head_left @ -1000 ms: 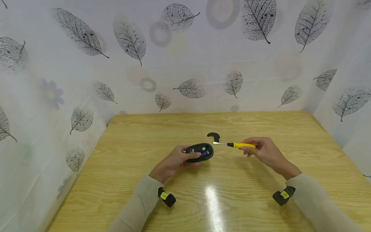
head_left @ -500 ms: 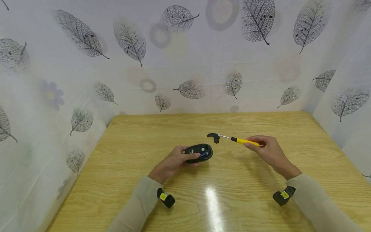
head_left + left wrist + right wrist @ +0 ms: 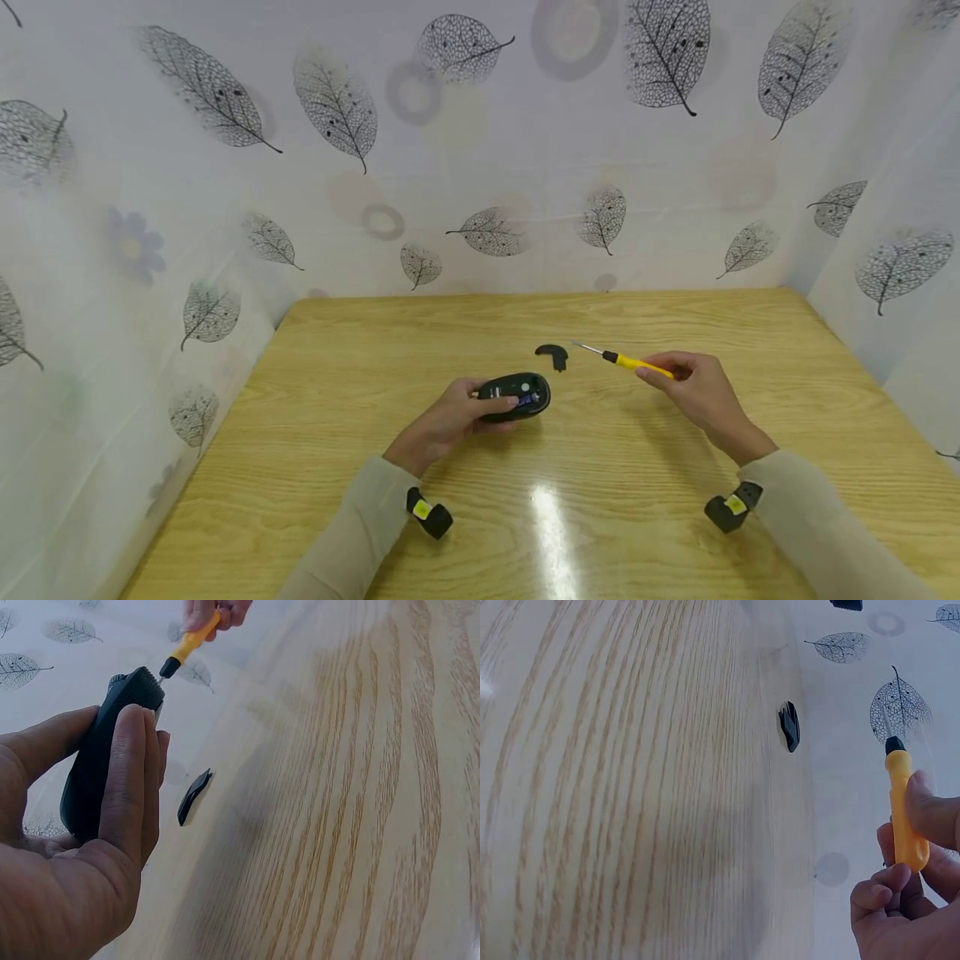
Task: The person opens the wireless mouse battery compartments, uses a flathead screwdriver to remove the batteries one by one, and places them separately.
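Yellowish wood grain covers the surface, glare streaking its near part. Above it, the left hand grips an upturned black mouse, the right hand a yellow-handled screwdriver. Nearer the far edge lies a curved black cover; leaf-printed white sheeting hangs behind.

**Site: sheet-screened tabletop nook, wider room type undetermined**

Landmark: wood-grain table, glossy, with a light reflection on its near half. Pale, creased sheeting rises behind the table's far edge and along its left and right sides, printed with skeleton leaves, blurred rings and, left of the table, a mauve flower. Wrist cameras over the near half suit a recording set-up. Home or studio: cannot tell.
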A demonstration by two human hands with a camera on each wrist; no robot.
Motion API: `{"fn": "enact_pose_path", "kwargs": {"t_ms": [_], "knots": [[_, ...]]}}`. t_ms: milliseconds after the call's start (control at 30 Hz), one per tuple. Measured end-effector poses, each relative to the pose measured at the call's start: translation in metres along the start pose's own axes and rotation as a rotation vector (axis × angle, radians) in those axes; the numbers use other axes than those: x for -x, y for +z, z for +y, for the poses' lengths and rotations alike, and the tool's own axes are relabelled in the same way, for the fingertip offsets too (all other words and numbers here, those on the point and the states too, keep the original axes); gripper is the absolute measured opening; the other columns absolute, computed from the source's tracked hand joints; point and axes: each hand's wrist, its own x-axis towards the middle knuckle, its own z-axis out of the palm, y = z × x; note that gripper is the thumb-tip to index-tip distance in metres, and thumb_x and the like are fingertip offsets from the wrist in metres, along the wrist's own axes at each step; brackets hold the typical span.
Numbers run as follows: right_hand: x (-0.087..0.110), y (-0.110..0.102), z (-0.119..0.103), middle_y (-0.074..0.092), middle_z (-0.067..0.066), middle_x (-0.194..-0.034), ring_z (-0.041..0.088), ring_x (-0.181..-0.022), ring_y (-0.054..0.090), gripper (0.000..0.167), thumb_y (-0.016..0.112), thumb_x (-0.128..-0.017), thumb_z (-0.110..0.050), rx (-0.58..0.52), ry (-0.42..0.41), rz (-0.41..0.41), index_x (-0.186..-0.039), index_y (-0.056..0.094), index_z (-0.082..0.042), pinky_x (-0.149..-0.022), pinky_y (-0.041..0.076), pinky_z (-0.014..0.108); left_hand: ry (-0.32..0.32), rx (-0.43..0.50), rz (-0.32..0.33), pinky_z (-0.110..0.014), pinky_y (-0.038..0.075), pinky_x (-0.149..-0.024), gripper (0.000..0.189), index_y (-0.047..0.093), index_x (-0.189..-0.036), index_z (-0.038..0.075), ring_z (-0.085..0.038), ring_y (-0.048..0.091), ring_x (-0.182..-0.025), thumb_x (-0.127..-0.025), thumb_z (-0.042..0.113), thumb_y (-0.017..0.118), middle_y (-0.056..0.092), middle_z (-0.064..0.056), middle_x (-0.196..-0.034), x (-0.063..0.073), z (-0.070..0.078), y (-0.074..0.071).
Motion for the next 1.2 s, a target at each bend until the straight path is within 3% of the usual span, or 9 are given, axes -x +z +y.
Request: {"fn": "enact_pose_path", "kwargs": {"t_ms": [467,867,1200], "knots": [[0.001,0.001,0.005,0.061,0.02,-0.12,0.018,-0.08,0.047,0.048,0.072,-0.096,-0.036,-0.022,0.088,0.006,-0.121,0.07,0.005,-0.056,0.043,0.021,0.002,-0.012,-0.01,-0.032,0.061,-0.089,0.048,0.05,-0.139,-0.008,-0.032,0.071,-0.103,-0.097,0.006,0.068,0.056,-0.026,-0.132,-0.001,-0.001,-0.001],[0.0,0.001,0.008,0.066,0.018,-0.114,0.028,-0.091,0.059,0.048,0.07,-0.097,-0.035,-0.036,0.113,-0.02,-0.123,0.069,0.005,-0.066,0.055,0.027,-0.011,-0.009,0.01,-0.033,0.06,-0.09,0.051,0.049,-0.141,-0.007,-0.033,0.071,-0.103,-0.096,0.008,0.07,0.056,-0.025,-0.133,-0.001,-0.001,0.0],[-0.002,0.003,0.011,0.066,0.017,-0.112,0.019,-0.087,0.058,0.044,0.067,-0.1,-0.028,-0.024,0.161,-0.054,-0.126,0.065,0.008,-0.064,0.054,0.023,-0.004,-0.011,0.012,-0.032,0.061,-0.089,0.05,0.048,-0.141,-0.008,-0.03,0.071,-0.101,-0.097,0.007,0.068,0.055,-0.026,-0.133,0.0,0.0,0.001]]}}
